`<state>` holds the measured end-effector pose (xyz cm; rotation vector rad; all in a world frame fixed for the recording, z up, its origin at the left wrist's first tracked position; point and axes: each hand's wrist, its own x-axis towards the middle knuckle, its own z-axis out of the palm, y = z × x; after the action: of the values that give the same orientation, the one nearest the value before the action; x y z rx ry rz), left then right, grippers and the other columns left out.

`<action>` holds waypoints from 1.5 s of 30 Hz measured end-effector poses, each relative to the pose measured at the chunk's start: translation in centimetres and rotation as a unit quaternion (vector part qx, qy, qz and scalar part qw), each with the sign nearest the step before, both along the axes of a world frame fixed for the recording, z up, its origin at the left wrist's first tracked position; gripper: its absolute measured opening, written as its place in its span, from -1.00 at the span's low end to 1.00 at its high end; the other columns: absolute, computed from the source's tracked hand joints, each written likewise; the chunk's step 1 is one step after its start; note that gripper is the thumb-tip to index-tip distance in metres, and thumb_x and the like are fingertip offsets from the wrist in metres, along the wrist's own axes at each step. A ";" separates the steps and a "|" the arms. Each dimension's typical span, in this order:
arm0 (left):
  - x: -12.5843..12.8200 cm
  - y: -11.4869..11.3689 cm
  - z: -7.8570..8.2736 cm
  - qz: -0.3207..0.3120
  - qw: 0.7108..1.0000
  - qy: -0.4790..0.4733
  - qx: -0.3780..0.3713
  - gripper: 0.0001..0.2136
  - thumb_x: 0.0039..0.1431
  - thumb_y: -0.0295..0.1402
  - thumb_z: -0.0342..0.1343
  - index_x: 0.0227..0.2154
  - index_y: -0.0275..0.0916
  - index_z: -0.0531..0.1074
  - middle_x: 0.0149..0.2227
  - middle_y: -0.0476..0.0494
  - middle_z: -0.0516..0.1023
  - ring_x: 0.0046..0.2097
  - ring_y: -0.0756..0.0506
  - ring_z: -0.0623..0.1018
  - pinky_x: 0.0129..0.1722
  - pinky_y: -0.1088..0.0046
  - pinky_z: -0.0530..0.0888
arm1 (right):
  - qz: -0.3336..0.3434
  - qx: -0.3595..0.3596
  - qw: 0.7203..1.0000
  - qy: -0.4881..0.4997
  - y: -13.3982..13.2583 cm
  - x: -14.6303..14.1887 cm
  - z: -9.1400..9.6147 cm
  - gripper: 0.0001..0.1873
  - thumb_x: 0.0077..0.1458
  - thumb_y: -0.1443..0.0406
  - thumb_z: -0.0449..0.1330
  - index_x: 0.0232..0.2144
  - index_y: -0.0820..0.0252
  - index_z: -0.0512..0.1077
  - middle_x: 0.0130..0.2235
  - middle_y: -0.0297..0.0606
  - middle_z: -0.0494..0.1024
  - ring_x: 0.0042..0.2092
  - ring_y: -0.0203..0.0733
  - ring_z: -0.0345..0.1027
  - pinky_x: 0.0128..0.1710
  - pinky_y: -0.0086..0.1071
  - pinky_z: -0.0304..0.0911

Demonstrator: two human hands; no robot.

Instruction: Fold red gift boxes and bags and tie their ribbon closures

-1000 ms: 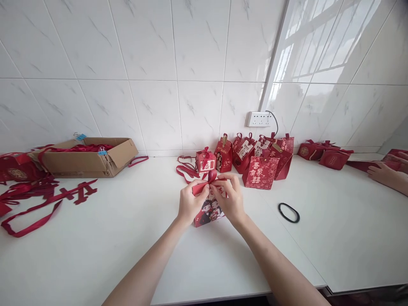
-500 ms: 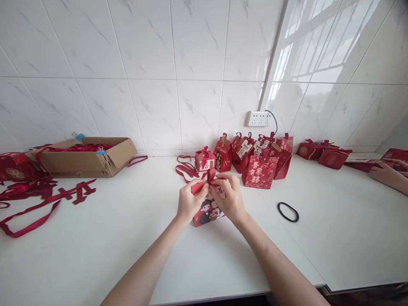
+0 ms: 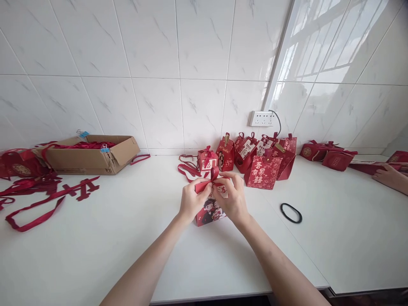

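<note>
A red gift box (image 3: 205, 216) printed with a cartoon couple stands upright on the white table in front of me. At its top edge a dark red ribbon (image 3: 214, 171) rises in a loop. My left hand (image 3: 193, 198) pinches the ribbon from the left, thumb and fingers pressed together at the box's top. From the right, my right hand (image 3: 231, 197) pinches the ribbon close to the same spot. Fingers hide most of the ribbon's base and part of the box front.
Behind stand several red gift boxes (image 3: 263, 172), and a small red box (image 3: 207, 160) beside loose ribbon. A cardboard box (image 3: 79, 163) of ribbon is at left, with red ribbons (image 3: 35, 221) before it. At right lie a black ring (image 3: 291, 213) and another person's hand (image 3: 390, 176).
The view has shifted slightly, so the scene sits a little differently. My right fingers have moved slightly at the ribbon; both hands stay at the box's top.
</note>
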<state>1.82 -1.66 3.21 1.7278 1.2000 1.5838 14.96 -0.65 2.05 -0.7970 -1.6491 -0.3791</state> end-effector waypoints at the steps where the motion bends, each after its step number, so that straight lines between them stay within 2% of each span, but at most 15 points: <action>1: 0.0 0.0 -0.1 0.001 1.000 0.002 0.000 -0.82 0.03 -0.26 0.11 -0.38 -0.24 0.50 -0.37 -0.09 0.59 -0.32 -0.08 0.55 -0.28 0.45 0.47 | -0.002 -0.003 1.000 0.004 0.0 -0.1 0.0 -0.91 0.04 0.38 0.17 -0.34 0.13 0.36 -0.19 -0.19 0.39 -0.16 -0.14 0.32 -0.16 -0.22 0.19; 7: -0.1 0.1 -0.1 0.000 1.000 0.011 0.003 -0.83 0.04 -0.26 0.10 -0.38 -0.24 0.49 -0.37 -0.09 0.59 -0.31 -0.08 0.55 -0.27 0.45 0.46 | -0.023 0.002 1.000 0.005 -0.2 -0.2 0.2 -0.90 0.03 0.40 0.18 -0.36 0.11 0.36 -0.23 -0.22 0.42 -0.18 -0.16 0.32 -0.15 -0.23 0.15; 14: -0.1 0.1 0.1 0.003 1.000 0.021 0.006 -0.84 0.04 -0.27 0.10 -0.38 -0.24 0.50 -0.39 -0.08 0.59 -0.34 -0.07 0.55 -0.28 0.45 0.47 | -0.021 0.005 0.997 -0.072 0.2 0.8 0.6 -0.89 0.08 0.39 0.15 -0.35 0.05 0.38 -0.31 -0.34 0.47 -0.26 -0.22 0.32 0.06 -0.13 -0.06; 21: 0.1 0.2 -0.1 0.003 1.000 0.007 0.003 -0.85 0.04 -0.30 0.10 -0.38 -0.25 0.49 -0.39 -0.07 0.59 -0.34 -0.06 0.55 -0.29 0.46 0.47 | -0.022 0.016 0.993 -0.116 0.3 1.4 0.6 -0.87 0.14 0.39 0.11 -0.30 0.04 0.39 -0.29 -0.33 0.49 -0.26 -0.22 0.31 0.09 -0.10 -0.10; 24: 0.1 0.2 -0.2 0.001 1.000 0.006 0.006 -0.86 0.05 -0.31 0.10 -0.38 -0.25 0.49 -0.39 -0.07 0.59 -0.34 -0.06 0.55 -0.29 0.46 0.47 | -0.019 0.018 0.992 -0.122 0.4 1.5 0.7 -0.89 0.14 0.37 0.12 -0.29 0.04 0.39 -0.30 -0.32 0.49 -0.26 -0.20 0.29 0.02 -0.15 0.01; 26: 0.1 0.2 -0.2 0.003 1.000 0.005 0.005 -0.86 0.04 -0.31 0.10 -0.39 -0.25 0.49 -0.39 -0.07 0.59 -0.34 -0.06 0.55 -0.29 0.47 0.46 | -0.008 0.016 0.992 -0.123 0.4 1.6 0.8 -0.90 0.13 0.36 0.13 -0.30 0.05 0.39 -0.31 -0.31 0.49 -0.26 -0.19 0.27 -0.11 -0.23 0.11; 29: 0.1 0.1 -0.1 0.005 1.000 0.000 0.001 -0.86 0.04 -0.30 0.10 -0.40 -0.25 0.49 -0.40 -0.07 0.59 -0.34 -0.06 0.55 -0.30 0.47 0.47 | -0.001 0.027 0.992 -0.120 0.5 1.5 0.8 -0.90 0.11 0.39 0.14 -0.31 0.09 0.37 -0.34 -0.30 0.50 -0.29 -0.18 0.26 -0.27 -0.30 0.15; 38: 0.2 0.1 -0.1 0.011 1.000 -0.001 -0.006 -0.85 0.03 -0.29 0.11 -0.40 -0.27 0.49 -0.39 -0.08 0.59 -0.32 -0.07 0.56 -0.28 0.45 0.48 | 0.012 0.029 0.998 -0.058 0.7 1.2 0.7 -0.84 0.04 0.44 0.14 -0.37 0.12 0.23 -0.40 -0.29 0.47 -0.37 -0.20 0.27 -0.39 -0.35 0.25; 45: 0.3 0.2 -0.2 0.020 1.000 0.002 0.000 -0.84 0.03 -0.29 0.12 -0.40 -0.27 0.49 -0.40 -0.09 0.59 -0.34 -0.07 0.56 -0.29 0.45 0.49 | 0.018 0.030 0.998 -0.054 0.5 1.3 1.0 -0.74 0.02 0.45 0.16 -0.47 0.10 0.13 -0.40 -0.28 0.48 -0.36 -0.20 0.29 -0.43 -0.36 0.24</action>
<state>2.09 -1.47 3.00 1.7169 1.2441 1.6049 16.23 -0.18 3.02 -0.7101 -1.7417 -0.4509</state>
